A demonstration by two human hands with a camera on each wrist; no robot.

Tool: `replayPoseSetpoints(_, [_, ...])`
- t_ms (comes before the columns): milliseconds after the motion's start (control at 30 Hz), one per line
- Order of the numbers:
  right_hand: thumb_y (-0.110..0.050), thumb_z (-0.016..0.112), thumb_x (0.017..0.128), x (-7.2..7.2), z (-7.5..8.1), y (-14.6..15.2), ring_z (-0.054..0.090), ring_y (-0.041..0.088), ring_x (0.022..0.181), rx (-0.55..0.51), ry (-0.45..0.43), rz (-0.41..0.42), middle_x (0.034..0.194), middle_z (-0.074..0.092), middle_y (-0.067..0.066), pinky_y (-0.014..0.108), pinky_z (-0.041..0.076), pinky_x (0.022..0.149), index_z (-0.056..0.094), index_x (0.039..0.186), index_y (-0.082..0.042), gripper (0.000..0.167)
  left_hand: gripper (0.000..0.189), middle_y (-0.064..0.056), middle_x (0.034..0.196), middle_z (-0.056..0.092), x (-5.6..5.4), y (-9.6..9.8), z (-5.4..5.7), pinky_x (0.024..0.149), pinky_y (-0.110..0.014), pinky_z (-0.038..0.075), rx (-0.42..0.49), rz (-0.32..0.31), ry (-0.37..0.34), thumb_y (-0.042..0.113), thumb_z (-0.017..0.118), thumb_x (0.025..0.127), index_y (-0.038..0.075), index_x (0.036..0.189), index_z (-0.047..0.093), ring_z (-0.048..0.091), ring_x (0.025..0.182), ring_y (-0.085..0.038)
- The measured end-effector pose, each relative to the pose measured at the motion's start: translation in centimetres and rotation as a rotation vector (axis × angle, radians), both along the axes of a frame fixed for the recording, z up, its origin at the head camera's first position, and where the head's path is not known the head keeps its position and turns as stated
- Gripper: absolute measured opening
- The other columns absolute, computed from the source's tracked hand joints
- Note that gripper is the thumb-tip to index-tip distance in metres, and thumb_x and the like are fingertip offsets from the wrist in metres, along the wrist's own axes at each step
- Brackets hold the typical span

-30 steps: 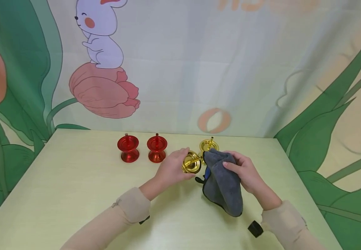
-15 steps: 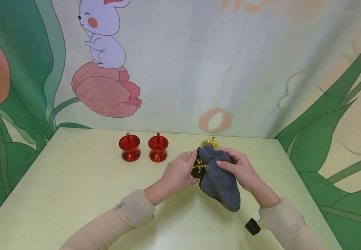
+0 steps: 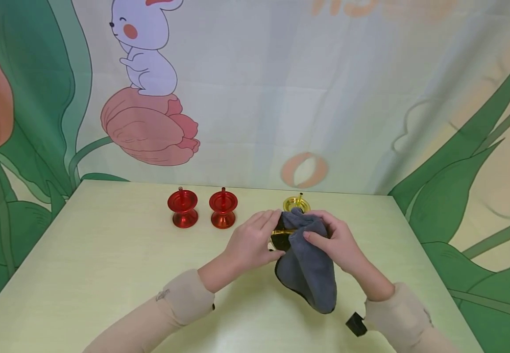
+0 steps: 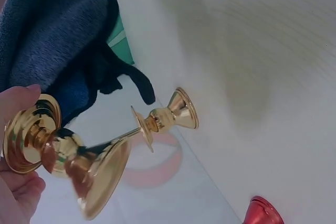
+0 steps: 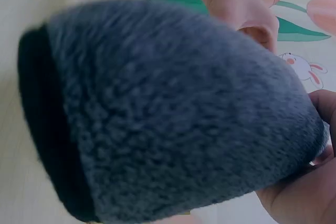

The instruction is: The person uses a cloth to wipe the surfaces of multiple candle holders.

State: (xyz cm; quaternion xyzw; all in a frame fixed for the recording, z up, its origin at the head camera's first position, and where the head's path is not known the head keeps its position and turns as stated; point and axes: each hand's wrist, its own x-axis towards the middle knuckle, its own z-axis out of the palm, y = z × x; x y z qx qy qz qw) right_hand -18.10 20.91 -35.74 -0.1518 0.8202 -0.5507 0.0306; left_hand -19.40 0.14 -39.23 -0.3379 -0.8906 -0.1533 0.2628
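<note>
My left hand grips a shiny gold candle holder by its round base, thumb on one side and fingers on the other, in the left wrist view. The holder is tilted in the air, and its thin spike points toward the cloth in the head view. A thick grey towelling cloth with dark edging hangs from my right hand, which pinches it between thumb and fingers. The cloth overlaps part of the held holder. In the right wrist view the cloth fills most of the picture and hides the holder.
A second gold candle holder stands behind the cloth near the table's back edge. Two red candle holders, one at far left and one beside it, stand upright. A printed curtain hangs behind the table.
The cloth has moved left onto the gold candle holder, which was uncovered and facing up a second ago. My left hand has moved slightly right, closer to the right hand.
</note>
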Motion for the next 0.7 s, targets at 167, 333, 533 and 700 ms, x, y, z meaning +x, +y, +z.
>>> replayPoseSetpoints(167, [-0.003, 0.058, 0.081, 0.3, 0.1, -0.4, 0.058, 0.005, 0.081, 0.021, 0.053, -0.091, 0.106, 0.057, 0.019, 0.023, 0.051, 0.068, 0.052, 0.111, -0.001, 0.031, 0.078, -0.008, 0.114, 0.059, 0.3, -0.3, 0.0, 0.084, -0.026, 0.049, 0.062, -0.055, 0.156, 0.046, 0.076, 0.060, 0.002, 0.120, 0.052, 0.056, 0.104, -0.019])
replayPoseSetpoints(333, [0.003, 0.055, 0.078, 0.7, 0.3, -0.9, 0.056, 0.006, 0.075, -0.009, 0.100, -0.157, 0.097, 0.056, 0.017, 0.023, 0.051, 0.062, 0.054, 0.102, 0.001, 0.024, 0.078, -0.008, 0.114, 0.059, 0.8, -0.4, 0.3, 0.086, -0.025, 0.048, 0.111, -0.095, 0.223, 0.048, 0.075, 0.060, 0.001, 0.119, 0.053, 0.056, 0.104, -0.018])
replayPoseSetpoints(533, [0.007, 0.053, 0.076, 1.1, 0.1, -1.2, 0.055, 0.007, 0.069, -0.060, 0.153, -0.195, 0.086, 0.055, 0.008, 0.023, 0.051, 0.057, 0.054, 0.095, 0.002, 0.020, 0.084, -0.007, 0.117, 0.059, 1.0, -0.7, 0.5, 0.093, -0.026, 0.043, 0.098, -0.074, 0.257, 0.057, 0.071, 0.061, 0.002, 0.122, 0.052, 0.055, 0.107, -0.016])
replayPoseSetpoints(700, [0.008, 0.053, 0.075, 1.1, -0.2, -1.2, 0.056, 0.007, 0.070, -0.085, 0.152, -0.182, 0.084, 0.056, -0.001, 0.024, 0.052, 0.057, 0.054, 0.095, 0.002, 0.021, 0.085, -0.006, 0.118, 0.059, 0.8, -1.0, 0.6, 0.091, -0.026, 0.045, 0.085, -0.091, 0.227, 0.057, 0.071, 0.060, 0.002, 0.123, 0.051, 0.056, 0.106, -0.016])
